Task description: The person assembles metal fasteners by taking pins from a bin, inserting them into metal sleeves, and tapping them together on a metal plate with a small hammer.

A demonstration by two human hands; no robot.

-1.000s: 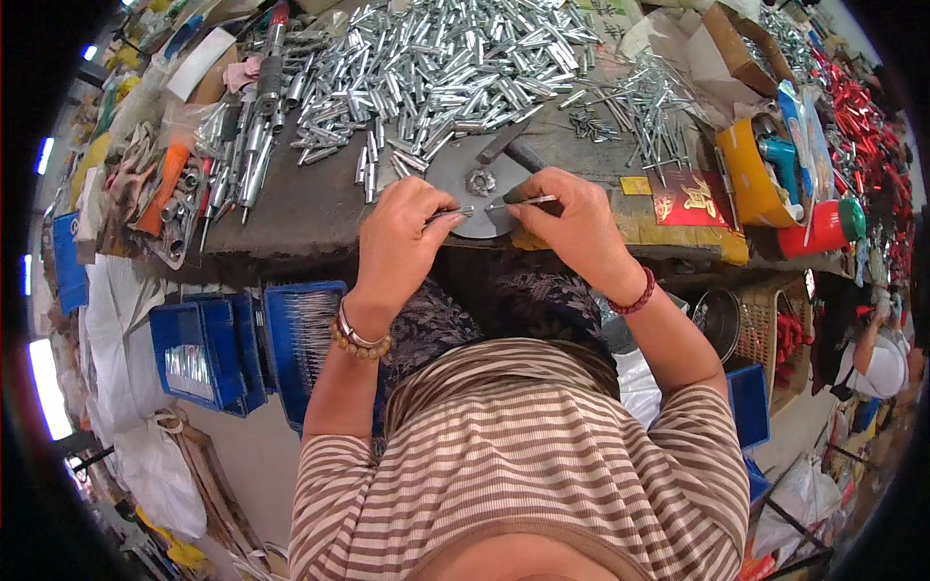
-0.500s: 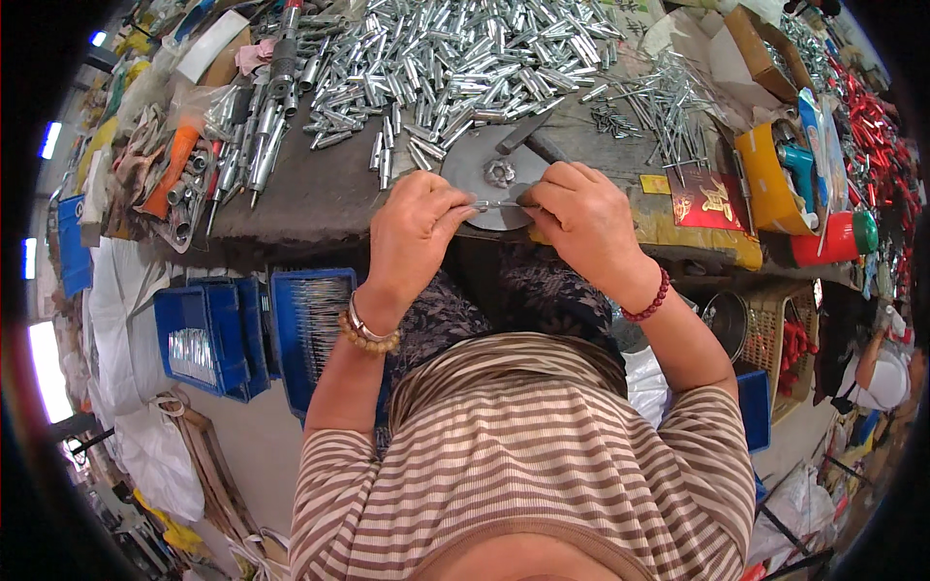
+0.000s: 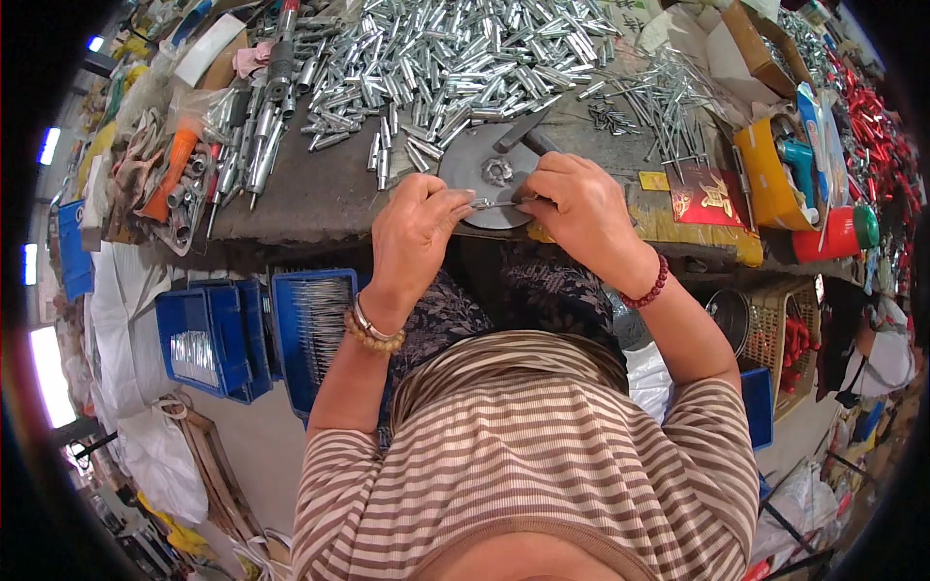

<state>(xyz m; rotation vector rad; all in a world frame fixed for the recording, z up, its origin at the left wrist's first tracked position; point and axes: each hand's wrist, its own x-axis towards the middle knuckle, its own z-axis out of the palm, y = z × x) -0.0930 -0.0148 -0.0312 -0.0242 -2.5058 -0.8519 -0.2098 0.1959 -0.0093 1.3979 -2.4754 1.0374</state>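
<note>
My left hand and my right hand meet over the near edge of the workbench. Between their fingertips they pinch a thin metal rod, one hand at each end. Just beyond it lies a round grey metal disc with a small toothed hub at its middle. A dark hammer head rests at the disc's far side. A big heap of short silvery metal tubes covers the bench behind.
Thin pins lie scattered at the right, beside a yellow box, a red packet and a red can. Longer metal pieces lie at the left. Blue crates of rods stand on the floor below.
Both hands stay together at the disc, the view having shifted slightly. The fingers have drawn in closer on the thin rod.
</note>
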